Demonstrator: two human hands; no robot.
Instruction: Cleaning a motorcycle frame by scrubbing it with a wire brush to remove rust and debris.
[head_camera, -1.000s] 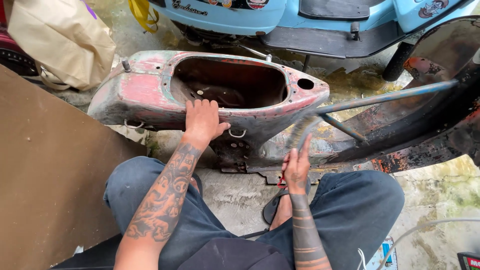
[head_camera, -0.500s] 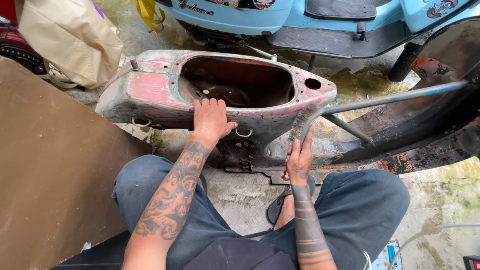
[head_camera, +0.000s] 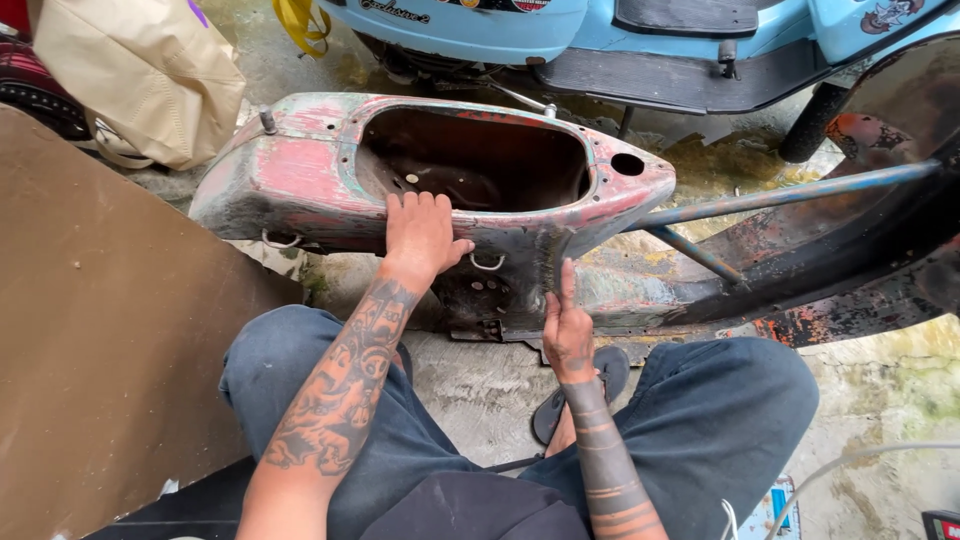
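Observation:
A worn scooter body shell (head_camera: 300, 180), faded red with grey bare patches, lies in front of me with its dark seat opening facing up. My left hand (head_camera: 420, 235) rests flat on the shell's near rim, fingers over the edge of the opening. My right hand (head_camera: 566, 325) presses against the shell's lower front panel, fingers pointing up, and whether it grips anything I cannot make out. A rusty frame with a blue-grey tube (head_camera: 790, 195) runs off to the right. My knees in blue jeans sit either side of the hands.
A light blue scooter (head_camera: 560, 30) stands behind the shell. A beige bag (head_camera: 140, 70) sits at the upper left, above a brown board (head_camera: 110, 340) on my left. A black sandal (head_camera: 605, 375) lies on the wet concrete between my legs.
My right hand has slid slightly upward along the shell's front panel. My left hand stays on the rim. The view has shifted a little downward.

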